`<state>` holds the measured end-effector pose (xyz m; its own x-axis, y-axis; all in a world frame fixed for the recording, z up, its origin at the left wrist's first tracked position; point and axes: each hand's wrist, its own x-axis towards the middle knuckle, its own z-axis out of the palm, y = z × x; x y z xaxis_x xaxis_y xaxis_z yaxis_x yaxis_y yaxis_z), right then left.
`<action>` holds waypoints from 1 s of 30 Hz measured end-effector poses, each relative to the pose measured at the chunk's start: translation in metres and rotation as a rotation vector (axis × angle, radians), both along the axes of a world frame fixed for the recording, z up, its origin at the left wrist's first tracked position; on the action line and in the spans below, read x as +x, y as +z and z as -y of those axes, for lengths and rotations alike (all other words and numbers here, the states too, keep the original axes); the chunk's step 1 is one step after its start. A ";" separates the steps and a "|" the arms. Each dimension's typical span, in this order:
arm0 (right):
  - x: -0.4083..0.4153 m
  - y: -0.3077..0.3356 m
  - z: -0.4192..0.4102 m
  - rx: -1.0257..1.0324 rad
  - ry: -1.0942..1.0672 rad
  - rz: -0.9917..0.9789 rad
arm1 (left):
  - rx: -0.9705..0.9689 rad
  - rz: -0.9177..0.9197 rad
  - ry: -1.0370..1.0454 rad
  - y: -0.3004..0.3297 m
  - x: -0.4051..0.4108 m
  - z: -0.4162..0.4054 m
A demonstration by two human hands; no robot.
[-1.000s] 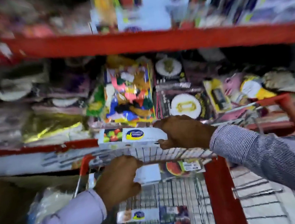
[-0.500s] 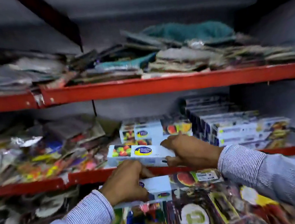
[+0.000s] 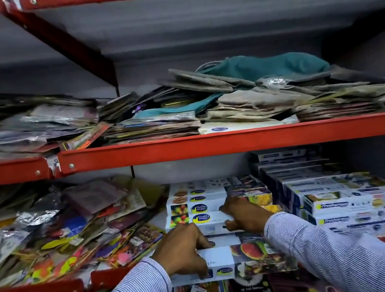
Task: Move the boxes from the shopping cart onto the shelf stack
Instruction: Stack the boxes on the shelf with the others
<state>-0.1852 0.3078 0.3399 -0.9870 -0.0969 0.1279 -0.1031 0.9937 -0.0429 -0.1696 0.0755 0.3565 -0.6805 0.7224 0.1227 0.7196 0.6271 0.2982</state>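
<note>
My right hand (image 3: 244,214) grips a long white box with a fruit picture (image 3: 197,222) and holds it against the stack of like boxes (image 3: 203,195) on the middle shelf. My left hand (image 3: 181,252) grips a second white box with a watermelon picture (image 3: 251,257), lower and nearer to me, at the shelf's red front edge (image 3: 111,277). Striped sleeves cover both arms. The shopping cart is out of view.
A taller stack of white and blue boxes (image 3: 357,199) fills the shelf's right side. Loose colourful packets (image 3: 70,237) are heaped on its left. The shelf above (image 3: 211,143) holds piles of flat packets and a teal cloth. More packets hang below.
The view has risen from the cart to the shelves. Both hands have carried their boxes up and forward, and the right hand's box now rests against the shelf stack.
</note>
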 end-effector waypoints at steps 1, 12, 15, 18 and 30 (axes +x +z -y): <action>-0.004 -0.005 -0.001 -0.005 0.000 0.008 | 0.004 0.004 -0.001 -0.003 -0.004 -0.001; 0.001 0.001 -0.011 -0.115 -0.039 -0.206 | 0.016 0.036 0.022 -0.010 -0.038 -0.019; 0.011 0.018 -0.016 -0.146 -0.027 -0.232 | 0.023 -0.002 0.046 -0.007 -0.045 -0.028; 0.025 0.021 -0.020 -0.118 0.042 -0.127 | 0.037 -0.064 0.080 -0.012 -0.047 -0.037; 0.049 -0.029 -0.023 -0.039 -0.007 -0.107 | -0.012 -0.453 0.101 -0.070 -0.058 -0.049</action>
